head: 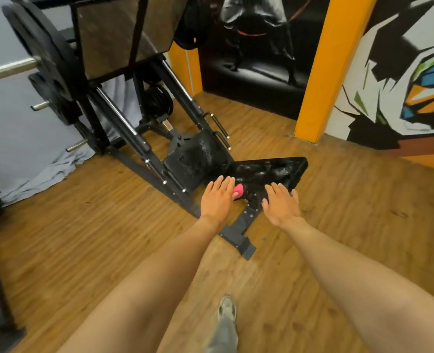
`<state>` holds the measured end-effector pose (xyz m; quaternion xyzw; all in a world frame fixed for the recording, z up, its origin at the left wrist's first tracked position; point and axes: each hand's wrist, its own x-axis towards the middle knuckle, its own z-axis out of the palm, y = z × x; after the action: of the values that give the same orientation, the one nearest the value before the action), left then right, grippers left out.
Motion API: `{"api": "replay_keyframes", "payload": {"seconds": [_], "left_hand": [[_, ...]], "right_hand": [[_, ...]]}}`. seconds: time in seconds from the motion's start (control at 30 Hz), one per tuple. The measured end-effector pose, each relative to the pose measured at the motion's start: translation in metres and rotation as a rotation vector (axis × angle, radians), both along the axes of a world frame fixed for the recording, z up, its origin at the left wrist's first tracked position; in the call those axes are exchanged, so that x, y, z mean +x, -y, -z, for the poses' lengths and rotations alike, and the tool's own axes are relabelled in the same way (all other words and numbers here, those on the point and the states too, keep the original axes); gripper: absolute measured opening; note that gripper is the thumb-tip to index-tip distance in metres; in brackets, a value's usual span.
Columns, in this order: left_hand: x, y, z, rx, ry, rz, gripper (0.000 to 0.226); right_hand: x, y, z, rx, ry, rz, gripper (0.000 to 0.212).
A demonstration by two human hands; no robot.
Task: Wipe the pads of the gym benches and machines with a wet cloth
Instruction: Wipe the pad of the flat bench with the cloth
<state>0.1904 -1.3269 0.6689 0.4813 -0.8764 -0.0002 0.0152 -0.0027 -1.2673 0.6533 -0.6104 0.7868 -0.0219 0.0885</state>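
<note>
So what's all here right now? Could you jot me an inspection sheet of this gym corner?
Surface: wooden plank floor, bare where visible.
Job's things: leg press seat pad and back pad, black with pale streaks; pink cloth peeks out beside the left hand.
Clutter: grey sheet bunched on the floor under the weight plates.
Hands: left hand and right hand both stretched forward, fingers straight; whether the left touches the cloth cannot be told.
Cables: red cord at the back.
Surroundings: orange pillar, painted mural wall, black sofa.
</note>
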Motion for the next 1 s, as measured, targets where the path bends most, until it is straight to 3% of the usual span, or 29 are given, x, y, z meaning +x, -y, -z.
{"api": "replay_keyframes", "payload": {"seconds": [0.3,0.53,0.67,0.83,1.0], "left_hand": [[-0.108,0.18,0.059,0.136,-0.042,0.244,0.055],[-0.186,0.258,0.118,0.372,-0.018,0.357,0.053],[-0.218,0.297,0.147,0.392,0.025,0.38,0.054],[-0.246,0.335,0.187,0.509,0.004,0.435,0.077],[-0.284,0.364,0.236,0.536,0.019,0.526,0.085]], "right_hand": [[-0.085,0.125,0.063,0.138,-0.039,0.226,0.049],[-0.132,0.181,0.118,0.278,0.031,0.376,0.054],[-0.16,0.225,0.156,0.308,0.132,0.485,0.052],[-0.175,0.267,0.204,0.311,0.217,0.587,0.052],[-0.18,0.285,0.252,0.252,0.282,0.741,0.057]]}}
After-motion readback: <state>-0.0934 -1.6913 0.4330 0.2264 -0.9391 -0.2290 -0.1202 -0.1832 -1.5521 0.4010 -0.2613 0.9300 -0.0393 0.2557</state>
